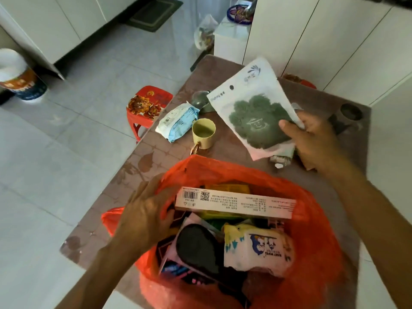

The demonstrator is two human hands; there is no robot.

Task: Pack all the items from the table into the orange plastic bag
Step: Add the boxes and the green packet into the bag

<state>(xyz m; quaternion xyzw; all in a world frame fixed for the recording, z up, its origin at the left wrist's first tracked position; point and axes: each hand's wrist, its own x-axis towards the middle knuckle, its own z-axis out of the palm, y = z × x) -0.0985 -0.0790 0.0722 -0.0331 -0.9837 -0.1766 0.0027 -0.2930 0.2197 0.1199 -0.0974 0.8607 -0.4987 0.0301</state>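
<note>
The orange plastic bag point(312, 219) stands open on the near part of the brown table point(156, 161). Inside it lie a long white box point(234, 205), a baby wipes pack point(256, 248), a black oval item point(198, 248) and several other packets. My left hand point(145, 212) grips the bag's left rim. My right hand point(316, 139) holds a white pouch with a green sponge point(254, 108) above the table, beyond the bag. On the table lie a blue-white tissue pack point(177, 121), a yellow cup point(204, 132), a green round object point(200, 99) and a small tube point(282, 158).
A red plastic stool point(147, 105) stands on the tiled floor left of the table. White cabinets point(334, 41) rise behind the table. A dark round holder point(351, 111) sits at the table's far right corner. A bucket point(20, 79) is at the far left.
</note>
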